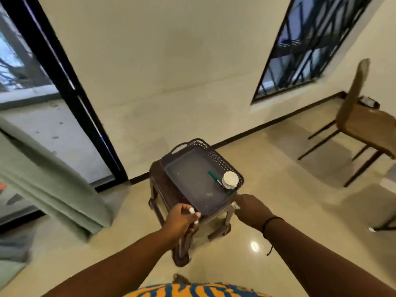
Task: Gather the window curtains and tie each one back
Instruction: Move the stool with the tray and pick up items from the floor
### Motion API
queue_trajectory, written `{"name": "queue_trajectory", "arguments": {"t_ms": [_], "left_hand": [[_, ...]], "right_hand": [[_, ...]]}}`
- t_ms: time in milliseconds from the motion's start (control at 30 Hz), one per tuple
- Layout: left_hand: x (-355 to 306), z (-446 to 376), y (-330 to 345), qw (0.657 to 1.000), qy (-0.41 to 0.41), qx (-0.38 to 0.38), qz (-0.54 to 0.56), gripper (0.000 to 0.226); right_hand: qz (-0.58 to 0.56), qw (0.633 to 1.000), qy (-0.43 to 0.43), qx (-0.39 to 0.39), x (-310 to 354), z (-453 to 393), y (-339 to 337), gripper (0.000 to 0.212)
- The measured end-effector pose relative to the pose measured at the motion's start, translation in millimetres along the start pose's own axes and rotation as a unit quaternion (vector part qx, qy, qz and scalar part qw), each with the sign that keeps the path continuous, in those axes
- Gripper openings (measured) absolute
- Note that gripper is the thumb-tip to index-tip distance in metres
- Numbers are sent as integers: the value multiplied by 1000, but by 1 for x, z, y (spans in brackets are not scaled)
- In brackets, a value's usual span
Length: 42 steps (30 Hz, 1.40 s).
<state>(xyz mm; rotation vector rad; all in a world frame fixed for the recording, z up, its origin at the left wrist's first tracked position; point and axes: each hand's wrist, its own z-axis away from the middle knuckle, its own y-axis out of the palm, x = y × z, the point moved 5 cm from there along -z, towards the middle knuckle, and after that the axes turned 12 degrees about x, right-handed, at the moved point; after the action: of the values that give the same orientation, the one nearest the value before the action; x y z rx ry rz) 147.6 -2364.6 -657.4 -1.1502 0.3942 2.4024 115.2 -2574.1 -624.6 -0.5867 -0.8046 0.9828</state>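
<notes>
The left hand (181, 218) has its grip curled over the near left corner of the dark tray (188, 181), thumb on the rim and fingers tucked under the edge. The right hand (249, 207) reaches to the near right corner of the tray, its knuckles turned up; its fingertips are hidden behind the hand, so I cannot tell whether that grip is clamped on the tray or on the stool beneath. A black band circles the right wrist.

The tray sits on a small brown stool (165, 196), the surface for everything here, and overhangs it toward the right. In the tray's right part lie a green pen (214, 175) and a white round tub (230, 179), touching each other beside the perforated rim.

The stool stands on a glossy cream tile floor (278, 221) near a cream wall. To the left, a pale green curtain (49, 179) hangs loose and slanting beside a black-framed glass door (70, 91), its lower end reaching the floor, well apart from both hands. A barred window (310, 43) is set in the wall at upper right, with a tan chair (360, 123) below it.
</notes>
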Motion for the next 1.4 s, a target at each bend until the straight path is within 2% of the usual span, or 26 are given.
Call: {"name": "queue_trajectory", "arguments": {"t_ms": [200, 433, 567, 667, 767, 1133, 1200, 1300, 1400], "left_hand": [[-2, -77, -10, 994, -93, -12, 47, 17], [-2, -129, 4, 987, -127, -33, 90, 22], [12, -134, 11, 972, -153, -91, 151, 20], [19, -140, 23, 953, -172, -146, 204, 18], [20, -154, 43, 938, -196, -165, 234, 18], [8, -215, 80, 953, -207, -193, 109, 21], [4, -214, 84, 958, -219, -174, 65, 26], [3, -210, 87, 960, -240, -144, -26, 47], [-1, -201, 83, 959, -231, -154, -53, 43]], "right_hand": [[52, 998, -13, 40, -11, -69, -10, 34], [55, 994, -35, 89, -29, -138, -15, 33], [91, 981, -111, 132, -17, -178, -12, 25], [128, 966, -143, 171, -23, -201, -5, 23], [157, 956, -158, 193, -28, -214, -6, 25], [115, 954, -188, 205, -49, -234, -2, 23], [109, 954, -194, 202, -52, -233, -3, 30], [89, 957, -192, 198, -58, -230, -9, 39], [88, 959, -200, 182, -59, -228, -17, 37]]}}
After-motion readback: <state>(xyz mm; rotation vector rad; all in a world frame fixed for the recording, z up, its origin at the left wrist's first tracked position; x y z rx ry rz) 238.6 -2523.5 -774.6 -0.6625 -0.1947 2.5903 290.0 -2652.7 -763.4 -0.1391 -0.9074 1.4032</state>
